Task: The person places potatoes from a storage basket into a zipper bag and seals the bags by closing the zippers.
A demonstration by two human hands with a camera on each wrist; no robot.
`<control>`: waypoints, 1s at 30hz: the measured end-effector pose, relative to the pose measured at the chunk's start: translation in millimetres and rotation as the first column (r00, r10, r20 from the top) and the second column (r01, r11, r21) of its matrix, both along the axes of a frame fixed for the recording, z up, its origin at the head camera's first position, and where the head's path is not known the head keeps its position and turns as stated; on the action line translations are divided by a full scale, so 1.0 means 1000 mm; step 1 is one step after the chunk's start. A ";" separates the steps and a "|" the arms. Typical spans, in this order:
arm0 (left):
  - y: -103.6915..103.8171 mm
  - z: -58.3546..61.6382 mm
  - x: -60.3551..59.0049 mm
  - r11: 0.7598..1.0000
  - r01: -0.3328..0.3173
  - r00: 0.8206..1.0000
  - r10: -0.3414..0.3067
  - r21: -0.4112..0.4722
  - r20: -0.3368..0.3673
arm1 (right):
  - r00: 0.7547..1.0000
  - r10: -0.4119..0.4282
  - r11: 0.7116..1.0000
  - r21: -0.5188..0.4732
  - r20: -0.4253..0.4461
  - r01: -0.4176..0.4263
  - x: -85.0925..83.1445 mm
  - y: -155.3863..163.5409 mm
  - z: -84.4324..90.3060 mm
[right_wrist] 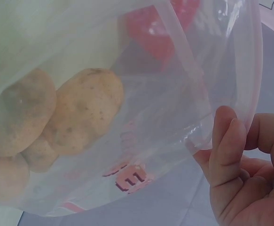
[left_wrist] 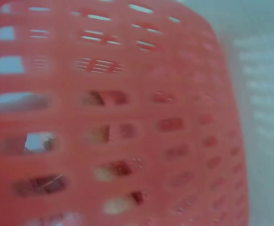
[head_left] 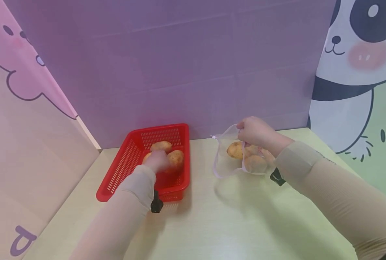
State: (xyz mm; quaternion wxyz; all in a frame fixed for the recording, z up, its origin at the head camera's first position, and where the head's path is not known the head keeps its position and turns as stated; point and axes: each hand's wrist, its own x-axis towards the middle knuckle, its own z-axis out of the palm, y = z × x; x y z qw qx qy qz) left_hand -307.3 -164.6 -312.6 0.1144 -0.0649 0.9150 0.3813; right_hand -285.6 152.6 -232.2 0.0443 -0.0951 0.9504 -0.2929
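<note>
the step in hand looks like moving potatoes from basket to bag: the left hand is down inside the red basket on the table, over a potato, though whether it has closed on one cannot be told. the right hand pinches the rim of the clear bag, holding it open with several potatoes already inside. next calls for a firm grip and a lift clear of the basket wall.

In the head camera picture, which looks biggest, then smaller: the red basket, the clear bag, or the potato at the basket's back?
1. Red slotted plastic basket
2. Clear plastic bag holding potatoes
3. Tan potato at the basket's back
</note>
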 end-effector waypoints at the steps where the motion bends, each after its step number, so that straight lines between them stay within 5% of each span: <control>1: 0.000 -0.001 -0.003 0.998 0.035 0.998 -0.038 -0.045 -0.054 | 1.000 0.000 1.000 0.000 -0.001 0.000 0.000 0.000 0.000; 5: -0.001 0.003 -0.008 0.996 0.093 0.987 -0.093 -0.007 -0.132 | 1.000 -0.004 1.000 -0.004 -0.002 0.004 0.001 0.000 0.001; 13: -0.004 0.022 0.002 0.994 0.102 0.992 -0.098 0.043 -0.074 | 1.000 -0.010 1.000 -0.020 0.002 0.010 0.002 0.001 0.003; 23: 0.010 0.026 0.008 0.968 0.131 0.985 -0.103 0.213 -0.141 | 1.000 -0.016 1.000 -0.024 0.000 0.016 0.002 0.002 0.002; 30: 0.027 0.031 0.022 0.981 0.141 0.981 -0.121 0.131 -0.151 | 1.000 -0.020 1.000 -0.020 -0.003 0.020 0.002 0.002 0.002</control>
